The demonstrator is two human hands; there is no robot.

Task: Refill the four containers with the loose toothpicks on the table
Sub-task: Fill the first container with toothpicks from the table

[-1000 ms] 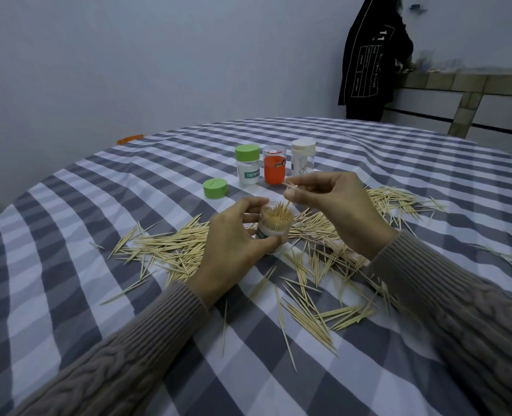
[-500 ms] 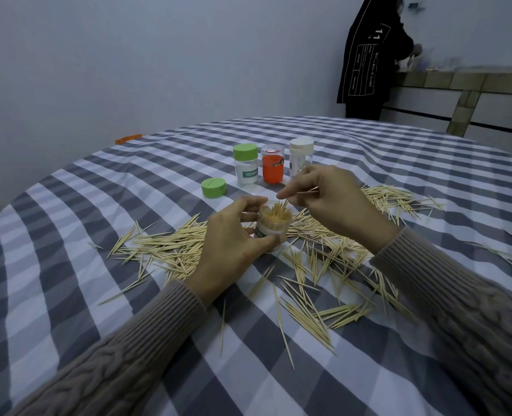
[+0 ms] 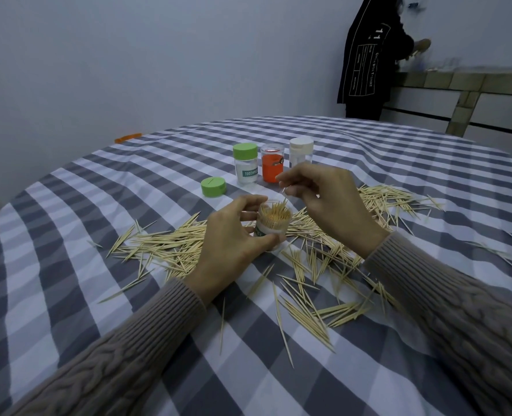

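One toothpick (image 3: pixel 284 191) seemingly pinched in right hand (image 3: pixel 323 202), above open container (image 3: pixel 274 225)

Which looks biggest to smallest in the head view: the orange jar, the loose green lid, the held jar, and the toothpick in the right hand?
1. Held jar, nearest the camera, so partly unsure.
2. Orange jar.
3. Loose green lid.
4. Toothpick in the right hand, mostly hidden.

Left hand (image 3: pixel 230 235) gripping open jar (image 3: pixel 274 225) packed with upright toothpicks. Right hand (image 3: pixel 323 202) pinching single toothpick (image 3: pixel 284 190) just above jar mouth. Loose toothpicks (image 3: pixel 170 244) scattered over striped tablecloth (image 3: pixel 69 265). Three capped containers (image 3: pixel 272 166) and green lid (image 3: pixel 213 187) behind.
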